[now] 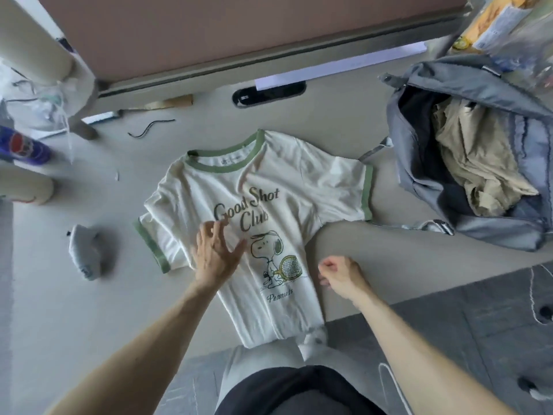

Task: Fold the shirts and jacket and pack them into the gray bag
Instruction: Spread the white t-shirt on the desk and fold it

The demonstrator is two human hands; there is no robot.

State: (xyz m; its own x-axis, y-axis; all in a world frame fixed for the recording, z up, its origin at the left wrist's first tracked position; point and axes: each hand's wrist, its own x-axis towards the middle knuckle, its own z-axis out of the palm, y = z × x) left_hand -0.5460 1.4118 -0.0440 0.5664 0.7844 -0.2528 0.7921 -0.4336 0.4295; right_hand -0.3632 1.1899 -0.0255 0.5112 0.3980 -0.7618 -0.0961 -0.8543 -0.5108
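A cream T-shirt [287, 181] with green trim and a cartoon dog print lies face up on the table, its hem hanging over the near edge. My left hand [215, 256] lies on the shirt's left side with fingers spread and straight. Just right of the shirt's edge, my right hand [341, 272] hovers above the table with fingers curled; nothing shows in it. The gray bag [419, 175] lies open at the right, with a beige garment [478, 163] and dark cloth inside.
A small gray pouch [85, 253] lies left of the shirt. A black cord [149, 128] and a cable port [269, 95] sit near the far edge by a partition. Cluttered bags and packets fill the far left and far right corners.
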